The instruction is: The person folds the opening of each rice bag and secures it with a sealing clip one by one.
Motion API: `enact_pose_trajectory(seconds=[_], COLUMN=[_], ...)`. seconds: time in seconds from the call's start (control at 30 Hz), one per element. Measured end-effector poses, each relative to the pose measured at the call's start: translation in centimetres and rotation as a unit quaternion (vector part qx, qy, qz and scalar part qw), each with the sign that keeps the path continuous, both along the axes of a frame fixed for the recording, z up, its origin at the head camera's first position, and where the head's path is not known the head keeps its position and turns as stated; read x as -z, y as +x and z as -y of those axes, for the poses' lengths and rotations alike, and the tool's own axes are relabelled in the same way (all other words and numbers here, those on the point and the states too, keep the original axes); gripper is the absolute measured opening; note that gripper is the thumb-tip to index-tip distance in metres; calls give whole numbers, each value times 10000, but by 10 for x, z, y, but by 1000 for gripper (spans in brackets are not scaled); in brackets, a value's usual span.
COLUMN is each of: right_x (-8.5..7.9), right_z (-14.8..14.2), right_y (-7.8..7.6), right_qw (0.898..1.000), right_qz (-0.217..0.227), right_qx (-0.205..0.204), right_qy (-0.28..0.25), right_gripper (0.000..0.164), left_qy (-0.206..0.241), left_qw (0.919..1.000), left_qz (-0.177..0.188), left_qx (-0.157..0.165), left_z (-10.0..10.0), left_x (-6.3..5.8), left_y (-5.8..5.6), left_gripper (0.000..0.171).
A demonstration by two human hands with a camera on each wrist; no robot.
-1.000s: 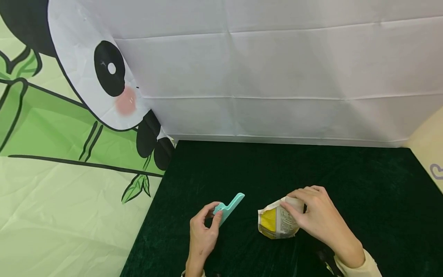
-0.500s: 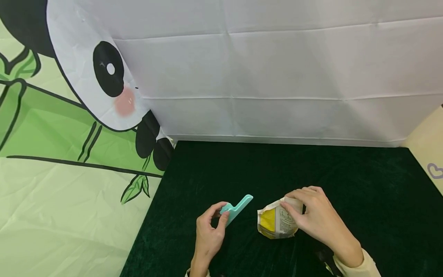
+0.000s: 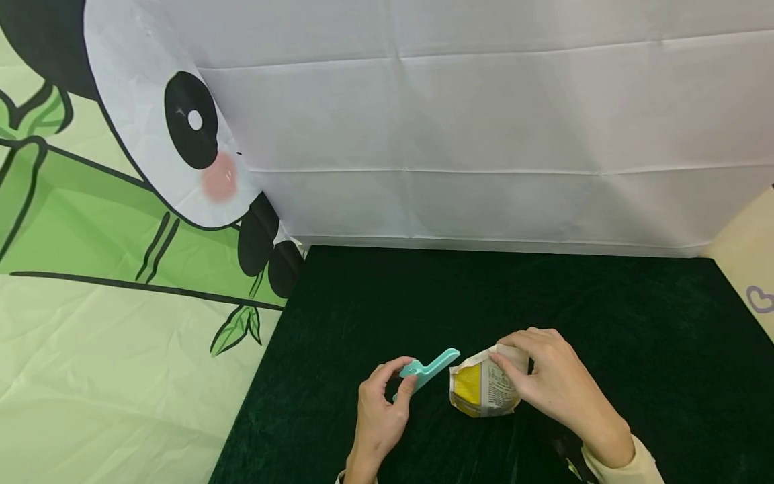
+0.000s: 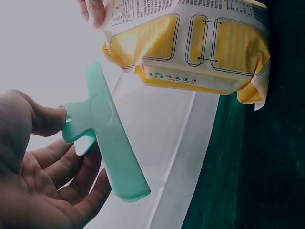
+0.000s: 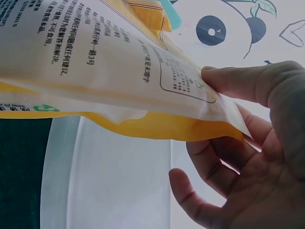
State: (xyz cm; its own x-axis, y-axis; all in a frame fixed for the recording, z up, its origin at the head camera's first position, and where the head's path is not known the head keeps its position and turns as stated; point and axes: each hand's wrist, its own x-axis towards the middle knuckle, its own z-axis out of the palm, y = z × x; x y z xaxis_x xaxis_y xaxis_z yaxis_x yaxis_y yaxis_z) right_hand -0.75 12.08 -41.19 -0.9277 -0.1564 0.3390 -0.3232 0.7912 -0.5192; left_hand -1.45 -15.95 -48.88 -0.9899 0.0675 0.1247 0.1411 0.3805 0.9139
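My left hand (image 3: 382, 413) pinches the tab of a teal bag clip (image 3: 437, 368) between thumb and fingers. In the left wrist view the long bar of the bag clip (image 4: 112, 138) slants past my fingertips. Just right of it in the head view stands a white and yellow food bag (image 3: 484, 388), partly filled. My right hand (image 3: 559, 380) pinches the bag's folded upper edge at the right corner. Seen from the right wrist, the thumb lies on the printed side of the bag (image 5: 109, 71). The clip's far tip is right by the bag's left corner in the head view.
A dark green cloth (image 3: 514, 296) covers the table. Behind it hangs a creased white sheet (image 3: 484, 134). To the left is a green panda-print backdrop (image 3: 145, 242), and a cream wall panel (image 3: 746, 249) borders the right side.
The left hand has carried the bag clip rightward and slightly down, close to the bag, tilting it flatter. The right hand and the bag have stayed nearly still.
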Motion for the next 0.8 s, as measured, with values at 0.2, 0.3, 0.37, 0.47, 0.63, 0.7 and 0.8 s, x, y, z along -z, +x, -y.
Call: enact_pose_trajectory(seconds=[0.2,0.3,0.37,0.47,0.63,0.7,0.8], right_x=[1,2,2,3,5,4,4], right_z=[2,3,3,4,4,4,3], right_y=[1,2,3,3,4,5,5], right_qw=[10000,10000,10000,10000,10000,10000,10000], right_qz=[-4,1,-17,-42,-26,-13,-35], right_qx=[24,29,21,-1,-2,8,-1], right_qy=[-23,-21,-10,-20,-47,-66,-73], right_gripper=[11,11,11,11,11,11,11], left_qy=[-7,-6,12,39,37,46,74], left_qw=[10000,9999,9999,9999,9999,9998,9998], left_qz=[-6,-8,-5,-11,-24,-19,6], left_qx=[62,102,125,132,154,175,168], left_z=[1,1,0,0,-3,-4,-7], left_x=[0,0,1,1,0,0,-1], left_y=[1,2,2,2,2,3,3], left_gripper=[20,20,21,21,22,23,23])
